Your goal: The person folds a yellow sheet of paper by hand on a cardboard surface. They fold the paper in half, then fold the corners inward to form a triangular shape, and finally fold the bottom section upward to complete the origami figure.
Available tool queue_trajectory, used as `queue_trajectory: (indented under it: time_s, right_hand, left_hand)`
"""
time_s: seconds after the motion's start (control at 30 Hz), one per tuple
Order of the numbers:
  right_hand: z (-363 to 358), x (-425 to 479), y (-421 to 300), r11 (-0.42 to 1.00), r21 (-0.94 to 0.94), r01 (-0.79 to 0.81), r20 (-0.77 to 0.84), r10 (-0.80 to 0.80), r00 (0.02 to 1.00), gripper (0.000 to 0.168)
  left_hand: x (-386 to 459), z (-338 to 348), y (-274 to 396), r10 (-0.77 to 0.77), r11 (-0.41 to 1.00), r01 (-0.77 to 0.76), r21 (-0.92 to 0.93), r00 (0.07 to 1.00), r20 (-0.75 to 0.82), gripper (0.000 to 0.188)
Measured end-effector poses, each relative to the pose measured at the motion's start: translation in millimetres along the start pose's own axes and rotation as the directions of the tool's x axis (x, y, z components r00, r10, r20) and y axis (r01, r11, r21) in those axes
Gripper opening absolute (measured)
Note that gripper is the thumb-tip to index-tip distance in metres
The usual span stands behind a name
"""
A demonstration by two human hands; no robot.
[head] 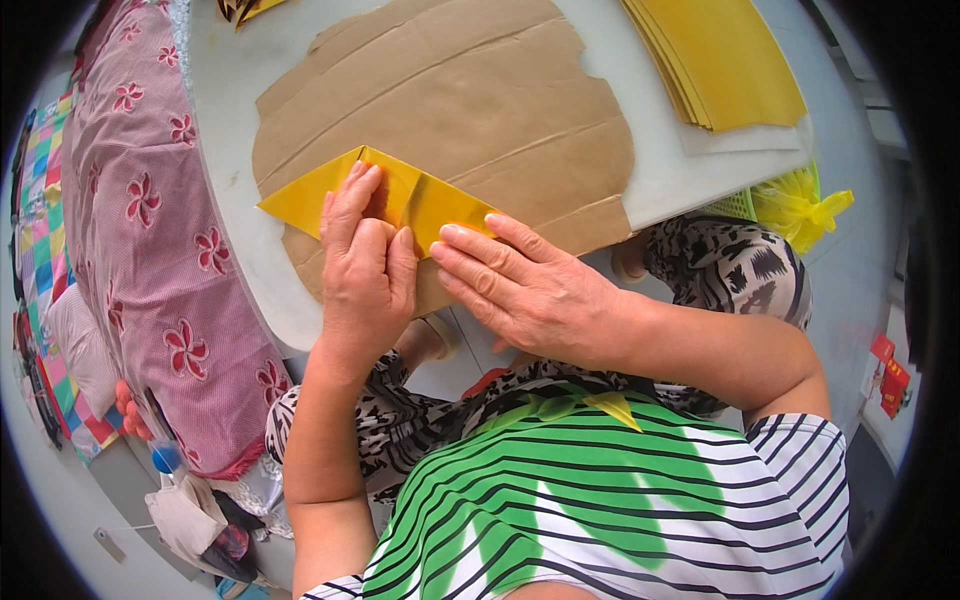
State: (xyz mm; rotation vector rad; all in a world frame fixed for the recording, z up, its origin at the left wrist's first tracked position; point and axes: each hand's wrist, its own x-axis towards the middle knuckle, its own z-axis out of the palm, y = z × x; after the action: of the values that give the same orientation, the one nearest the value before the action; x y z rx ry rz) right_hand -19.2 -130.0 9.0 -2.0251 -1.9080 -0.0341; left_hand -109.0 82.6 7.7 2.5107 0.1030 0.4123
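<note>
A folded sheet of shiny gold paper [442, 204] lies on a piece of brown cardboard [450, 112] near its front edge. It has a peak at the upper left and a pointed left end. My left hand [369, 255] rests on the middle of the paper, fingers bent and fingertips near the peak. My right hand [517, 281] lies nearly flat over the lower right edge of the paper, fingers together and pointing left. Its fingertips touch the paper. The undersides of both hands are hidden.
The cardboard lies on a white table [229, 142]. A stack of gold paper sheets [724, 64] sits at the back right corner. Part of a folded gold and dark piece [251, 7] shows at the top left. A pink flowered cloth [150, 225] borders the table's left side.
</note>
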Motion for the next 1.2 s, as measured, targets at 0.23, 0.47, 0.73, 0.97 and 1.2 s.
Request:
queue_trajectory:
  time_s: [0.23,0.47,0.73,0.97,1.2]
  right_hand:
    - [0.6,-0.5,0.1,1.000,0.010,0.002,0.013,-0.002,1.000,0.054]
    - [1.4,0.1,0.5,1.000,0.003,0.007,0.020,-0.007,1.000,0.056]
    - [1.9,0.0,-0.5,1.000,0.004,0.004,0.020,-0.004,1.000,0.057]
    - [-2.4,2.2,0.3,1.000,-0.024,0.004,0.047,-0.003,0.999,0.062]
    - [-7.7,5.7,4.2,1.000,-0.015,0.009,0.052,-0.008,0.999,0.086]
  left_hand:
    - [0.0,0.6,0.6,0.000,1.000,0.000,0.005,1.000,-0.012,0.011]
    - [0.0,0.6,1.0,-0.004,1.000,0.004,0.025,1.000,-0.007,0.010]
    - [-0.5,1.2,0.5,-0.003,0.999,0.004,0.037,1.000,-0.011,0.009]
    - [0.2,2.3,1.1,0.000,0.999,0.001,0.054,1.000,-0.016,0.007]
    - [0.5,4.0,1.5,0.018,0.997,-0.015,0.078,0.999,-0.035,0.007]
